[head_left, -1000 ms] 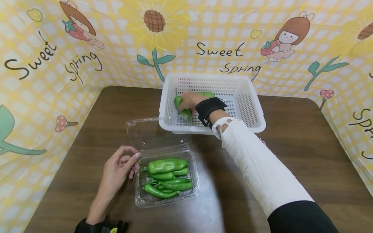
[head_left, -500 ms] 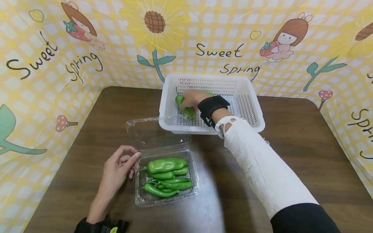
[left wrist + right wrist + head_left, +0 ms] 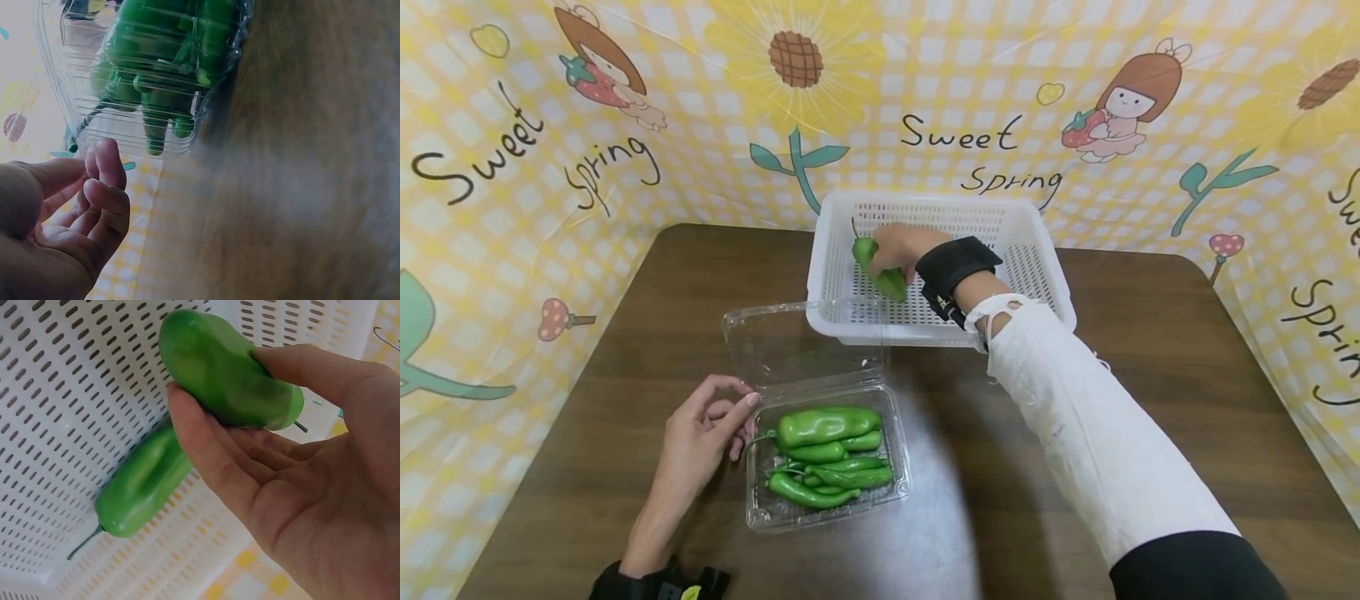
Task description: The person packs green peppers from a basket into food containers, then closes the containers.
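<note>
Fingers (image 3: 206, 450) of the right hand (image 3: 901, 247) are curled round a fat green pepper (image 3: 225, 369), thumb on one side and the rest wrapped under it, so it's a proper grip and not just a touch. That pepper sits inside the white slotted basket (image 3: 1045, 250), up off the mesh floor from what the right wrist view shows. A second green pepper (image 3: 144, 484) lies flat on the basket floor right below the hand, stem pointing toward the near wall.

Left hand (image 3: 700, 433) is over by the clear plastic clamshell box (image 3: 829, 508), its fingers (image 3: 106, 169) loosely bent and not wrapped round anything. In the head view the fingertips sit right at the box's left edge; can't tell for sure if they're actually touching it. The box's lid (image 3: 801, 346) is flipped open and stands back against the basket's front wall. Inside the box is a pile of green peppers (image 3: 829, 454), one chunky one on top and several skinny ones under it.

All of it is on a dark wood table (image 3: 1187, 350), with a yellow checked "Sweet Spring" cloth (image 3: 625, 125) hung around the back and sides.
</note>
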Motion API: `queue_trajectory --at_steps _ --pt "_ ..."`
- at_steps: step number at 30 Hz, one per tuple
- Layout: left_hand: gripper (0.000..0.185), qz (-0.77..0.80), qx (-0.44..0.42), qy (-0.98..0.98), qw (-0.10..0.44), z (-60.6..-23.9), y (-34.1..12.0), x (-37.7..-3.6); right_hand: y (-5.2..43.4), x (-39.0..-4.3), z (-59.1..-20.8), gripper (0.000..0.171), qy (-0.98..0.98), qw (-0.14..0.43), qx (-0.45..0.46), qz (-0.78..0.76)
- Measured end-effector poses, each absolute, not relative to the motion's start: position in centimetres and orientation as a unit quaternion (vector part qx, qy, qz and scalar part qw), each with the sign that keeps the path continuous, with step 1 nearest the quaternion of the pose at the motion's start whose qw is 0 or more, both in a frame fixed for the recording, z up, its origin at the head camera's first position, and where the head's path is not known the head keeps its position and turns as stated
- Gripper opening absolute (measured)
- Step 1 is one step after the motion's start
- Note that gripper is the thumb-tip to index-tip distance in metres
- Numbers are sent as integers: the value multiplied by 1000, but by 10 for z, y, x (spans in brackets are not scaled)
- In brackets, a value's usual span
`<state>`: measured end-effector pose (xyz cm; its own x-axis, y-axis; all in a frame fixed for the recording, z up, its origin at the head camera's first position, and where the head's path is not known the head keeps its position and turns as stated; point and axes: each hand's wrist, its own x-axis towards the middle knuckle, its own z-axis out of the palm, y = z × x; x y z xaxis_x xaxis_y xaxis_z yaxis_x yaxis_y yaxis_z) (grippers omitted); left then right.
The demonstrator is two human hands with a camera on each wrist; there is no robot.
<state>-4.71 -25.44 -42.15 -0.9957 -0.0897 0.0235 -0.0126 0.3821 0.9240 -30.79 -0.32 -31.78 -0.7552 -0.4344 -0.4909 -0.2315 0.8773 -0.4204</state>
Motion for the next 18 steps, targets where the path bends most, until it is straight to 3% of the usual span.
queue_trajectory --at_steps 18 --pt "23 -553 33 -831 42 -420 -253 -47 13 -309 -295 29 921 301 -214 -125"
